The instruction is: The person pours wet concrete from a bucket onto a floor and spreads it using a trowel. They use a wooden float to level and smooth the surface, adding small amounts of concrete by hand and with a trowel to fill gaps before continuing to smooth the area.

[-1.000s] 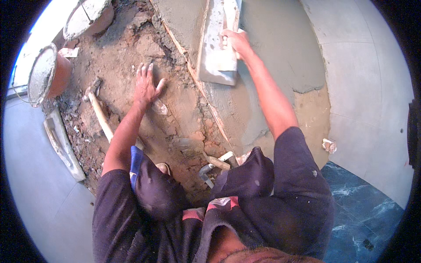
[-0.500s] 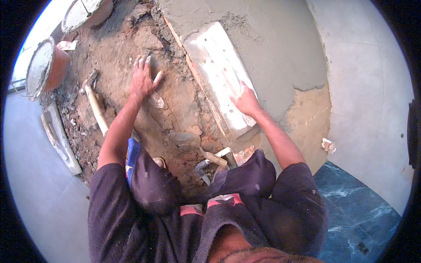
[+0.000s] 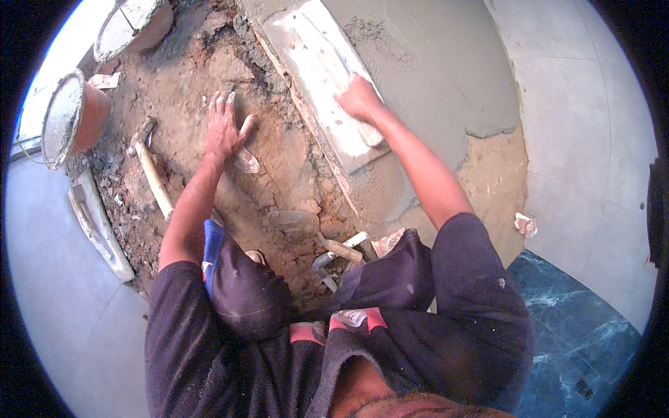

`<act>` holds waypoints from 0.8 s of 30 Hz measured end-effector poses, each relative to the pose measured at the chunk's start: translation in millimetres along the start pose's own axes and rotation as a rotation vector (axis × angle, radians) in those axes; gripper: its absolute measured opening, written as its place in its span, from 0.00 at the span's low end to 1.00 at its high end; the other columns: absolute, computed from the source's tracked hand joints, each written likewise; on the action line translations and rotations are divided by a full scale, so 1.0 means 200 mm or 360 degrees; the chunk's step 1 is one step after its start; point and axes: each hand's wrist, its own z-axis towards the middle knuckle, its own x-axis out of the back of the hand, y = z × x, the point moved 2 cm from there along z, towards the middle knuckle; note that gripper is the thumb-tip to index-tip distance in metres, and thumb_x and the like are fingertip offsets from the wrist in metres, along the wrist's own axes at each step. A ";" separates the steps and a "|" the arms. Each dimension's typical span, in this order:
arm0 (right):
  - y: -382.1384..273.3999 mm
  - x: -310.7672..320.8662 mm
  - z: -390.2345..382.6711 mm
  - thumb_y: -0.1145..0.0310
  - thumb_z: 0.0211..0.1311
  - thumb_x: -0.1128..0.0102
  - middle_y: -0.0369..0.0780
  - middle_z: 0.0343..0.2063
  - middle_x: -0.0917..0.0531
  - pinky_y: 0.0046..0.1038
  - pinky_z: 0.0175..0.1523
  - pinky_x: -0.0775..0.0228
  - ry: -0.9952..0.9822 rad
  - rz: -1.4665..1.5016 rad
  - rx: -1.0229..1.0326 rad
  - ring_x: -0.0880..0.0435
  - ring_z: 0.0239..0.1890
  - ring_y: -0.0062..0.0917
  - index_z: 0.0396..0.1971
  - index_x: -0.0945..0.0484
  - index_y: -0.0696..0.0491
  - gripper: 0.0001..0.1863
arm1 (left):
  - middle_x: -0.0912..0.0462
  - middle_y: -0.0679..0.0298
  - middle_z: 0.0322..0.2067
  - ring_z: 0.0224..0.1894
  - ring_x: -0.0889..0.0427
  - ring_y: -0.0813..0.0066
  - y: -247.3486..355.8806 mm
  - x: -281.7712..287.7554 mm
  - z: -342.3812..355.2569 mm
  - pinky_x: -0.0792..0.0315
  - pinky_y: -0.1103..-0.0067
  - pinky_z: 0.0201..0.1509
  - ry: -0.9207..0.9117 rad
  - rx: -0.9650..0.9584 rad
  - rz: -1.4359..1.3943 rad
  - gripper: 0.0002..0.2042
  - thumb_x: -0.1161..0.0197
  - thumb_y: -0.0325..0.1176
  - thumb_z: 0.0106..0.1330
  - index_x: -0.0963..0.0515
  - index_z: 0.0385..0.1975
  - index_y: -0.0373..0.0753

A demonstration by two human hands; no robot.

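Fingers wrapped around its handle, my right hand (image 3: 361, 97) holds a long whitish plastering float (image 3: 322, 122) flat on wet grey mortar (image 3: 439, 76). The float's left edge lies along a thin brown strip (image 3: 301, 104) that borders the mortar. My left hand (image 3: 223, 132) rests on bare brown soil (image 3: 188, 90) with its fingers stretched out and holds nothing. A small clear scrap (image 3: 247, 160) lies beside that wrist. Left of my forearm is a hammer (image 3: 152, 171) with a pale wooden handle. A trowel (image 3: 343, 249) with a wooden handle lies by my knees.
Two mortar-filled buckets, one orange (image 3: 90, 115) and one farther back (image 3: 139, 35), stand at the far left. Another float (image 3: 101, 226) lies on the left soil edge. Grey tiles (image 3: 564, 118) and dark blue tiles (image 3: 571, 313) border the right, with crumpled paper (image 3: 525, 225) nearby.
My right hand has pushed the float forward and slightly left along the strip, away from my body. The left hand has stayed in place on the soil.
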 end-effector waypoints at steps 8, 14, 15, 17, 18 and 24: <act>0.21 -0.04 -0.56 0.64 0.53 0.38 0.58 0.38 0.19 0.43 0.50 0.27 0.0032 -0.0171 -0.0221 0.19 0.44 0.51 0.48 0.31 0.64 0.26 | 0.39 0.46 0.61 0.68 0.48 0.47 0.03 0.02 -0.01 0.51 0.61 0.72 -0.0024 0.0023 0.0002 0.35 0.42 0.50 0.62 0.40 0.61 0.30; 0.09 0.16 -0.05 0.71 0.54 0.46 0.56 0.39 0.19 0.44 0.51 0.27 0.0106 -0.0379 -0.0262 0.18 0.44 0.48 0.49 0.31 0.62 0.21 | 0.40 0.47 0.62 0.68 0.47 0.47 0.02 0.02 -0.02 0.50 0.62 0.72 -0.0016 0.0025 0.0028 0.35 0.41 0.50 0.62 0.40 0.61 0.30; 0.09 0.20 0.04 0.71 0.55 0.46 0.56 0.39 0.18 0.44 0.51 0.27 0.0152 -0.0393 -0.0285 0.18 0.45 0.47 0.50 0.31 0.62 0.21 | 0.40 0.47 0.62 0.68 0.47 0.47 0.02 0.01 -0.03 0.50 0.62 0.72 -0.0005 0.0015 0.0022 0.35 0.41 0.50 0.62 0.40 0.61 0.30; 0.13 0.29 0.19 0.71 0.55 0.47 0.55 0.41 0.19 0.43 0.52 0.27 0.0214 -0.0419 -0.0310 0.18 0.46 0.45 0.50 0.31 0.62 0.21 | 0.40 0.47 0.62 0.67 0.47 0.47 0.03 0.01 -0.02 0.50 0.61 0.71 -0.0054 0.0057 -0.0023 0.35 0.41 0.50 0.61 0.40 0.61 0.30; 0.12 0.35 0.26 0.70 0.55 0.48 0.54 0.41 0.19 0.42 0.52 0.27 0.0261 -0.0433 -0.0308 0.19 0.47 0.45 0.50 0.31 0.61 0.21 | 0.40 0.47 0.62 0.67 0.47 0.47 0.02 0.00 -0.01 0.49 0.61 0.71 -0.0057 0.0034 0.0015 0.35 0.41 0.50 0.61 0.40 0.61 0.30; 0.40 0.33 0.27 0.67 0.54 0.43 0.55 0.43 0.19 0.40 0.53 0.28 0.0240 -0.0358 -0.0266 0.19 0.49 0.44 0.47 0.26 0.62 0.21 | 0.40 0.47 0.62 0.67 0.47 0.46 0.03 0.02 0.01 0.50 0.62 0.71 -0.0052 0.0035 -0.0053 0.35 0.41 0.50 0.62 0.40 0.61 0.30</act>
